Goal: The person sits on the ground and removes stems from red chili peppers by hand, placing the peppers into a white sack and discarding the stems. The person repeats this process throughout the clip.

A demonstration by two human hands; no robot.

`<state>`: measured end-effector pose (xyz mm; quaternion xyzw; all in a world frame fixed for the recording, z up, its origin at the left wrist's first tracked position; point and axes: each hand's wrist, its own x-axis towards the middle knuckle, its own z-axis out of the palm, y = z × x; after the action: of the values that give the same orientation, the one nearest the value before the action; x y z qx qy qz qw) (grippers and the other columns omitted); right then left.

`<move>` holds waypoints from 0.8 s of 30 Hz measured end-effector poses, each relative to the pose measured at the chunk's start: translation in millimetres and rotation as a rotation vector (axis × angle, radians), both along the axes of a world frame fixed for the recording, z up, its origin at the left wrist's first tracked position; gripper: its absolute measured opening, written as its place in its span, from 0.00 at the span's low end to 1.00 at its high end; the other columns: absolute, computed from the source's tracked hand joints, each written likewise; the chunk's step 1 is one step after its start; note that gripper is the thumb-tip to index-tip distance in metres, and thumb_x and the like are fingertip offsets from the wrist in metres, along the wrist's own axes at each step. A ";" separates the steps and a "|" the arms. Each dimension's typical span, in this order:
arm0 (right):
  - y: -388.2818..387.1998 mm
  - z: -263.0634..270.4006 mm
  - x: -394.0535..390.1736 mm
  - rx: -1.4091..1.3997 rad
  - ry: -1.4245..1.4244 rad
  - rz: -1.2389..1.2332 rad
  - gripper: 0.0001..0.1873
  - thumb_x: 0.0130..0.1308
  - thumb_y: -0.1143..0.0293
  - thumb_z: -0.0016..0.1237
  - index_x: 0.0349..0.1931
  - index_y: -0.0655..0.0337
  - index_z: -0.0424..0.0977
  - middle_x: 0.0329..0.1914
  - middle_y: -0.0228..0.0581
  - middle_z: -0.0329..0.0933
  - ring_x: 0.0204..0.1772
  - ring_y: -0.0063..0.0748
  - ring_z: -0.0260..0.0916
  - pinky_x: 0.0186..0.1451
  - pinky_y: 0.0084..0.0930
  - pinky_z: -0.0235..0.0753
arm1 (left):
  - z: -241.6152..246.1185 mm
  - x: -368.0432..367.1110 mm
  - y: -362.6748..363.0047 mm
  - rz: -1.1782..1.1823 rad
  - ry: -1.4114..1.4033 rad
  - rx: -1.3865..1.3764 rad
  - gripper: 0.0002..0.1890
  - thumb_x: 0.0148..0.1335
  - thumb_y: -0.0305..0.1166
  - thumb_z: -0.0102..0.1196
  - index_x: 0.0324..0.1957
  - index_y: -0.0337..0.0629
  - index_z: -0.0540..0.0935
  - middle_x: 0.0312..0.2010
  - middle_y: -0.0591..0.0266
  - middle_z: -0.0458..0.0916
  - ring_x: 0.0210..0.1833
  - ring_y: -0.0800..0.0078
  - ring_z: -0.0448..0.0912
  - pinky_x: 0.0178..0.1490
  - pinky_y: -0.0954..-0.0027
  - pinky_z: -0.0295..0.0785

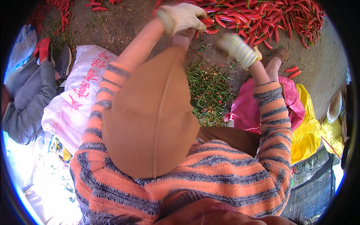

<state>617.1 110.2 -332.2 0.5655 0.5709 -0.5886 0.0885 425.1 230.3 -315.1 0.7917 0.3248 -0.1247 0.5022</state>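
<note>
My left hand (185, 17), in a white knit work glove, reaches to the near edge of a heap of red chili peppers (264, 17). A few red chili peppers (208, 21) stick out between its thumb and fingers. To the right, my right hand (237, 49) wears a yellow-and-white striped glove and is blurred by motion. Its fingers are too smeared to show whether they hold anything. It is just below the heap, above the bare ground. Between my legs lies a pile of green chili stems (209, 92) with small red bits.
A white woven sack (81, 84) bearing red writing lies at my left. Beyond it sits another person (31, 92) in grey clothes and red gloves. Pink (247, 104) and yellow (303, 123) woven bags are at my right, near two loose chilies (294, 72).
</note>
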 end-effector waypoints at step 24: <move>-0.4 -51.0 -6.0 0.507 -0.488 0.100 0.16 0.61 0.65 0.52 0.47 0.59 0.72 0.44 0.47 0.78 0.45 0.48 0.77 0.47 0.41 0.77 | -21.8 -26.9 11.0 0.498 -0.233 -0.599 0.09 0.57 0.34 0.57 0.36 0.41 0.79 0.25 0.73 0.73 0.27 0.82 0.69 0.32 0.78 0.62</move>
<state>611.1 109.8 -383.3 0.6650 0.6876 -0.2707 0.1080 398.2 241.3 -336.9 0.5161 0.3970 0.0020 0.7590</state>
